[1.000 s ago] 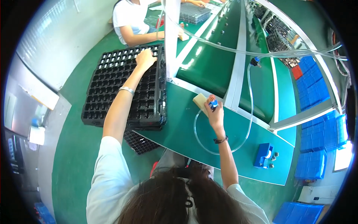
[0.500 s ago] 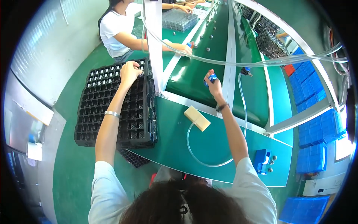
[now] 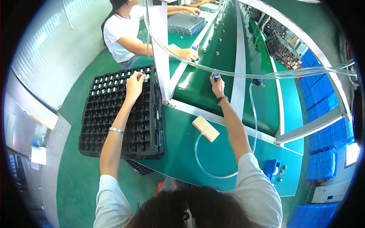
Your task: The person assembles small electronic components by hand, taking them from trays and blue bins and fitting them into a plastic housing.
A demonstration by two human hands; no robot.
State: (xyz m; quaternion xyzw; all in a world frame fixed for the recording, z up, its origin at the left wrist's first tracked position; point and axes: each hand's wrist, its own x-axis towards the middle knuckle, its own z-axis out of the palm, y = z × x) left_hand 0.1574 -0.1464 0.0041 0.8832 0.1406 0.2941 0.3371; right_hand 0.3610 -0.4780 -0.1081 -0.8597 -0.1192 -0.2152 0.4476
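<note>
My left hand (image 3: 134, 89) is over the upper right part of a black compartment tray (image 3: 110, 121). Its fingers are closed in a pinch on a small silver metal part (image 3: 146, 78) at one of the compartments. Several similar small parts stand in the far rows of the tray; the nearer compartments around my forearm hold none that I can see. My right hand (image 3: 218, 88) is above the green conveyor belt (image 3: 194, 88), its fingers wrapped round a small blue object (image 3: 216, 77) whose exact kind I cannot make out.
A white post (image 3: 162, 57) stands between my hands, and clear tubing (image 3: 243, 75) crosses beyond them. Small metal parts (image 3: 217, 53) lie farther up the belt. A cream block (image 3: 205, 128), a tube and a blue dispenser (image 3: 272, 167) are on the table. A co-worker's hand (image 3: 188, 54) works at far left.
My left hand has shifted slightly down and right over the tray. My right hand still holds the blue object, which has turned a little. The whole view has shifted slightly.
</note>
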